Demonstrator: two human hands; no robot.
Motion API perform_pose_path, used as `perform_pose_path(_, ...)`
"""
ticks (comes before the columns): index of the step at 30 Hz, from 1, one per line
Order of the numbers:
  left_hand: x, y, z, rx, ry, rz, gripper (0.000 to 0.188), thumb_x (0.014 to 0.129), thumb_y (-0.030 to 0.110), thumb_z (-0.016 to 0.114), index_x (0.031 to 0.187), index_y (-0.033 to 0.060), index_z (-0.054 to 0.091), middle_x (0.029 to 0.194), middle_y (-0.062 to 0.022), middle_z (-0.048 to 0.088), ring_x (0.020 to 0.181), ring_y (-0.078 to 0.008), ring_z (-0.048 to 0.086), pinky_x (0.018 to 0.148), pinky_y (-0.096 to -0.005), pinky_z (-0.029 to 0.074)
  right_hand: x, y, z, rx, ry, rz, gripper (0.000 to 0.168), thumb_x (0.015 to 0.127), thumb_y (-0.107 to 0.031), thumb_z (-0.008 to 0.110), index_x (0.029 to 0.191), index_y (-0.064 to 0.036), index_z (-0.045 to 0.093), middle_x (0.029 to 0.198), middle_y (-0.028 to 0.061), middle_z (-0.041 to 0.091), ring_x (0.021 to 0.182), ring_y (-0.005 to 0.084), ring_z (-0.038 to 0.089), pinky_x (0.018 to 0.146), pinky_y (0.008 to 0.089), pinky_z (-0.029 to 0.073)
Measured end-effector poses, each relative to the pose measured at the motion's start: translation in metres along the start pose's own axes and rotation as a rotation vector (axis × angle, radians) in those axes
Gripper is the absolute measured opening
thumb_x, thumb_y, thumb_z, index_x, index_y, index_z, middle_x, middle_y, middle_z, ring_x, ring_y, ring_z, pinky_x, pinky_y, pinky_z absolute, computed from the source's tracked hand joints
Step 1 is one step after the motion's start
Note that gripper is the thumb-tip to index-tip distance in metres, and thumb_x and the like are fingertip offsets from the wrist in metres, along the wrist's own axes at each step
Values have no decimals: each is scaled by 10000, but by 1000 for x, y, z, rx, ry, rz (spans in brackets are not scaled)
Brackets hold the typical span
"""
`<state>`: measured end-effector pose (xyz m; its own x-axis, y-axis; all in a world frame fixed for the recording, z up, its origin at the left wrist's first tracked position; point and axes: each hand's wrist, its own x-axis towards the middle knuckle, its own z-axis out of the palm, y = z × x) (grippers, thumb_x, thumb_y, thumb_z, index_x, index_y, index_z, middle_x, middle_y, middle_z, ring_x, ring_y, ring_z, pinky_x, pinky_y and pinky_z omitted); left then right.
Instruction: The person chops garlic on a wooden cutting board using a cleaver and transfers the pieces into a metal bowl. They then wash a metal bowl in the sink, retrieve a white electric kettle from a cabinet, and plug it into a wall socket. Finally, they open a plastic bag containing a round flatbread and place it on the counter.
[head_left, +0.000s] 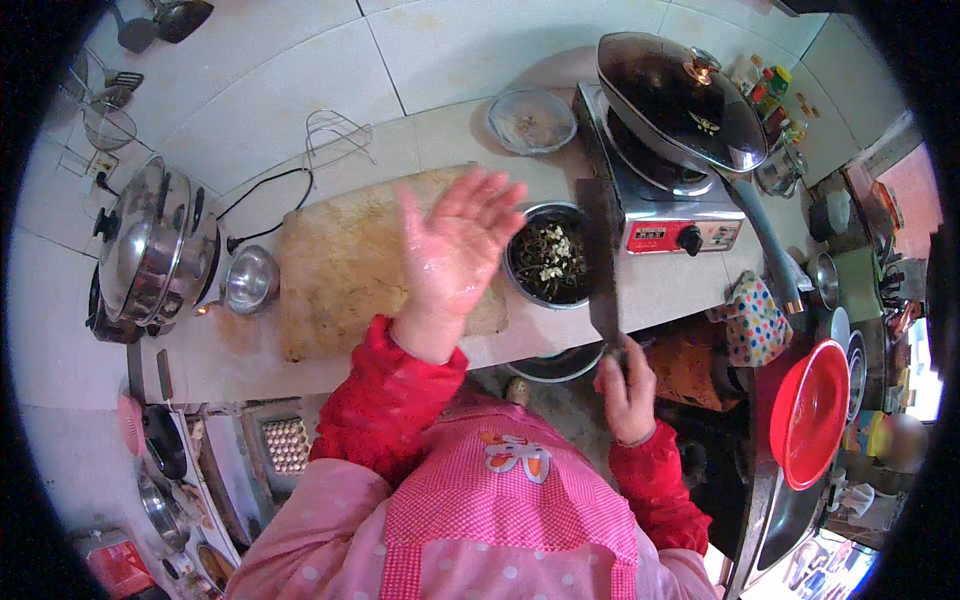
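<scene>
My left hand is raised palm up over the wooden cutting board, fingers spread, with a wet sheen on the palm and nothing in it. By its handle, my right hand grips a cleaver, whose broad blade points away from me. The blade passes over the right rim of a metal bowl. Inside that bowl lie dark, stringy strips topped with chopped white bits, perhaps garlic.
Right of the bowl, a gas stove carries a lidded wok; its handle juts toward me. A film-covered bowl stands behind. Leftward are a small metal bowl and a steamer pot. A red basin sits far right.
</scene>
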<state>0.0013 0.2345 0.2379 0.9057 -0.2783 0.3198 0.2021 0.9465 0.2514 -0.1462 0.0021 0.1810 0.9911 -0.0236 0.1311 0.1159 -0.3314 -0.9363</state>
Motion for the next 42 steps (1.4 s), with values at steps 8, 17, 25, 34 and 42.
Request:
perform_pose_path(8,-7,35,29,250,43,122,867,856,721,214,1398,57,349,1441,-161,338,1374,-317,215,1126,-452,147,51,-6,148,-544,-411,-466,458,813,-205,581,1248,-81,511,950,123,572,821,310,601,640,404,511)
perform_pose_path(17,-6,2,-51,480,320,61,902,840,745,207,1464,95,170,1527,-116,139,1417,-248,50,1131,-423,-18,85,20,130,-163,126,-367,315,746,-72,662,1055,-69,604,1056,131,526,1022,307,478,888,403,398)
perform_pose_path(25,8,-62,-66,299,420,-82,946,831,753,235,1461,55,136,1535,-96,95,1417,-234,40,1133,-395,-13,115,62,86,-521,455,-224,486,678,-161,756,1089,-97,505,1182,157,465,1091,348,426,894,470,317)
perform_pose_path(34,0,-81,-82,245,419,-284,855,865,709,252,1393,42,331,1393,-102,397,1291,-229,343,1096,-378,201,142,39,57,-249,247,-394,117,808,-89,621,921,-63,637,976,82,569,949,288,500,831,395,394)
perform_pose_path(42,-23,-39,-39,599,172,-582,664,931,536,380,1409,79,318,1341,-124,478,1224,-226,458,999,-363,375,162,66,24,-189,68,-264,287,738,-83,685,1022,-79,650,946,134,586,893,304,563,758,404,460)
